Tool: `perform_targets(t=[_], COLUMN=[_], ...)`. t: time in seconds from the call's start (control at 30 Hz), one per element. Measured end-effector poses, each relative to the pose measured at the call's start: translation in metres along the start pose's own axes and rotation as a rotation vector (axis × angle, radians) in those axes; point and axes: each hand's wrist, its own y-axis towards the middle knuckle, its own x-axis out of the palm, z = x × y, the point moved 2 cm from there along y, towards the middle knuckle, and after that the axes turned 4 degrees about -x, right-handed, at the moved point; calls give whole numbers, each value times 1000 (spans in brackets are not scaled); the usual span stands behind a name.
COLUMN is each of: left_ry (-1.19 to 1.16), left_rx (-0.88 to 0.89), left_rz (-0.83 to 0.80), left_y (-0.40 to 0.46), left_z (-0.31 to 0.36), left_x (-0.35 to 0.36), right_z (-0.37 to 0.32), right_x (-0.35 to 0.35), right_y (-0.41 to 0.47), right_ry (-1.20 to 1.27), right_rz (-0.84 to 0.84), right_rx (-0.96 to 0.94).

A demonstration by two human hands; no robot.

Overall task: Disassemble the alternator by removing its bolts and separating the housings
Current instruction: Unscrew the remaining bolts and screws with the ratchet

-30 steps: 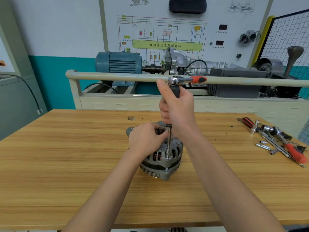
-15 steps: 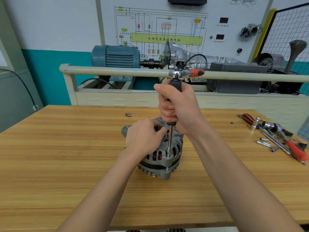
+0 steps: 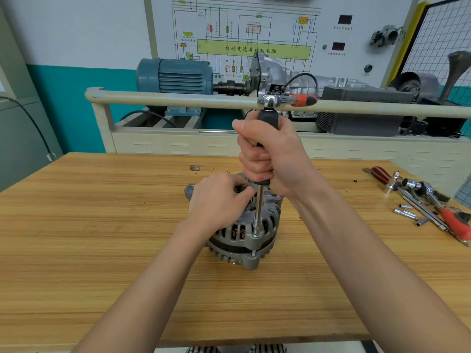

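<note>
Alternator [image 3: 244, 240] sits upright mid-table [image 3: 102, 250] in front of me. My left hand [image 3: 219, 200] curls over its top, steadying it. My right hand [image 3: 267, 159] grips the black handle of the socket driver [image 3: 258, 210], standing vertical on a housing bolt [image 3: 254, 235]. Spare tools [image 3: 420, 202] lie far right.

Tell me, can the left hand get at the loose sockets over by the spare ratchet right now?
Probably not as things stand. The left hand grips the top of the alternator, and the loose sockets lie at the table's far right, past the right hand and forearm on the socket driver. The right hand lies nearer.
</note>
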Motion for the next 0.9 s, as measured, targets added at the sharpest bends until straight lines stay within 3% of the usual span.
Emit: perform_targets(t=[0.6, 0.73, 0.9], left_ry=[-81, -77, -42], left_rx=[-49, -102, -167], left_rz=[-148, -169, -180], left_y=[3, 1, 0], left_z=[-4, 0, 14], left_x=[1, 0, 1], right_z=[-9, -19, -20], right_x=[3, 5, 20], right_y=[0, -1, -4], right_ry=[-71, -95, -93], right_rz=[-1, 77, 294], right_rx=[50, 70, 89])
